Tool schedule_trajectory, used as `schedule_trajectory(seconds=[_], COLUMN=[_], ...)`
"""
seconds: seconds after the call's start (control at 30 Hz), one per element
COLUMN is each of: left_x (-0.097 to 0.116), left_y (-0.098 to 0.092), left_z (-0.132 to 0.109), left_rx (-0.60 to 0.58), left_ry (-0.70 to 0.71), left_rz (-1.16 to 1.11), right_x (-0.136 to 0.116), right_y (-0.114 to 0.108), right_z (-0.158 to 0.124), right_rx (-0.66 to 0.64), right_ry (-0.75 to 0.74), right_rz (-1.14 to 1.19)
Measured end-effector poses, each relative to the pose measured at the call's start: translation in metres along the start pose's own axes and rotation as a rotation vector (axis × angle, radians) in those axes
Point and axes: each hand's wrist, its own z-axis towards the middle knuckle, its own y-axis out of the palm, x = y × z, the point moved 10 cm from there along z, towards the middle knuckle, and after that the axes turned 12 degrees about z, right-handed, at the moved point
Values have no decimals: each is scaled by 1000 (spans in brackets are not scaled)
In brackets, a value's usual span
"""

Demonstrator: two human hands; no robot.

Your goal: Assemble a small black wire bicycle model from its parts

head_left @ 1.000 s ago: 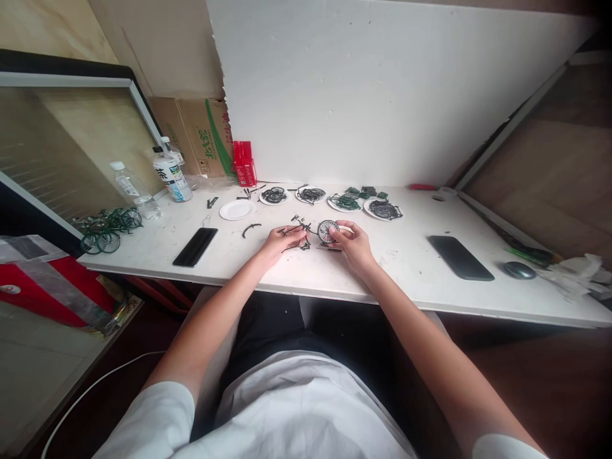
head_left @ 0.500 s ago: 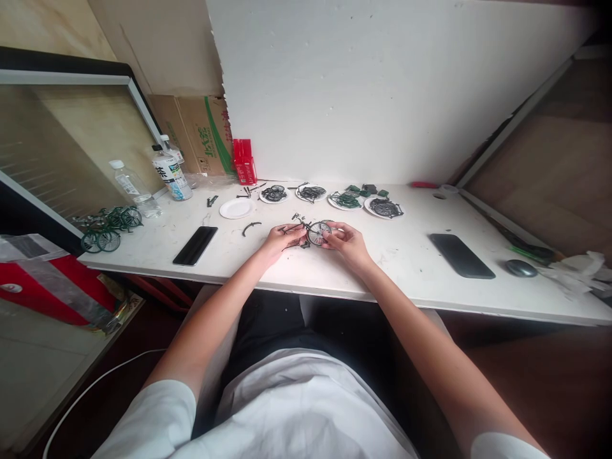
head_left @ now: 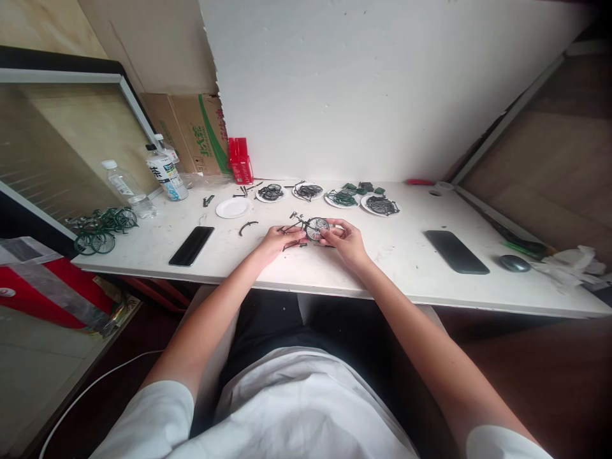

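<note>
My left hand (head_left: 275, 240) is closed on the thin black frame (head_left: 295, 223) of a small model bicycle at the middle of the white table (head_left: 335, 268). Pinched in my right hand (head_left: 345, 240) is a small spoked wheel (head_left: 316, 229), held against the frame's right end. A curved black mudguard piece (head_left: 248, 226) lies just left of my left hand. More small black parts lie under the frame, between my hands.
Several white plates with black and green parts (head_left: 381, 205) line the back; one plate (head_left: 233, 208) is bare. Two dark phones (head_left: 192, 245) (head_left: 456, 251), a mouse (head_left: 515, 262), water bottles (head_left: 165, 173), a red box (head_left: 241, 160) and finished green model bicycles (head_left: 101, 228) at the left edge.
My right hand has brought the wheel leftward from apart up to the frame held in my left hand. The view has shifted slightly.
</note>
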Motion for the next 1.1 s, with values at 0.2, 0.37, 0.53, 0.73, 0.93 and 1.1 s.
schedule_trajectory(seconds=[0.2, 0.37, 0.53, 0.73, 0.93, 1.1], left_x=[6, 3, 4, 9, 8, 10], left_y=[1, -2, 3, 8, 6, -1], left_z=[1, 2, 2, -1, 0, 4], left_rx=[-23, 11, -35, -46, -20, 31], left_ry=[54, 29, 42, 90, 98, 147], left_rz=[93, 45, 40, 148, 172, 176], right_x=[1, 3, 1, 1, 2, -4], right_y=[0, 2, 6, 6, 5, 6], right_z=[1, 0, -1, -1, 0, 0], right_rx=[14, 4, -13, -17, -29, -41], right_ry=[19, 43, 33, 25, 5, -95], right_rz=[1, 4, -6, -4, -25, -77])
